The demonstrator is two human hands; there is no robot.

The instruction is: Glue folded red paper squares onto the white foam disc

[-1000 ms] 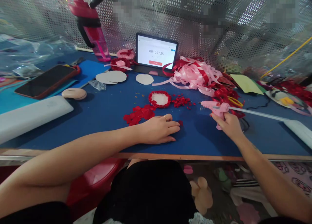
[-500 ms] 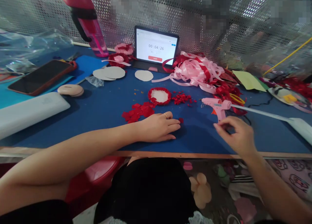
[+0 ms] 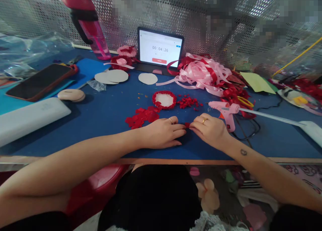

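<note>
A small red petal piece (image 3: 187,125) lies on the blue table between my hands. My left hand (image 3: 164,132) rests on the table, its fingertips pressed together at the piece's left edge. Pinched fingers of my right hand (image 3: 210,128) touch the piece from the right. Just beyond is a white disc edged in red petals (image 3: 164,100). Red petals (image 3: 143,116) lie beside my left hand, and small rolled red bits (image 3: 187,102) sit right of the disc. The pink glue gun (image 3: 226,112) lies right of my right hand, a long clear stick in its back.
A tablet (image 3: 160,48) showing a timer stands at the back. Pink and red ribbons (image 3: 201,71) are heaped beside it. White discs (image 3: 148,78), a beige mouse-like object (image 3: 71,95), a phone (image 3: 40,81) and a pink bottle (image 3: 92,33) occupy the left and back.
My right hand has moved left from beside the glue gun's handle to the red piece by my left hand. My left hand has stayed in place.
</note>
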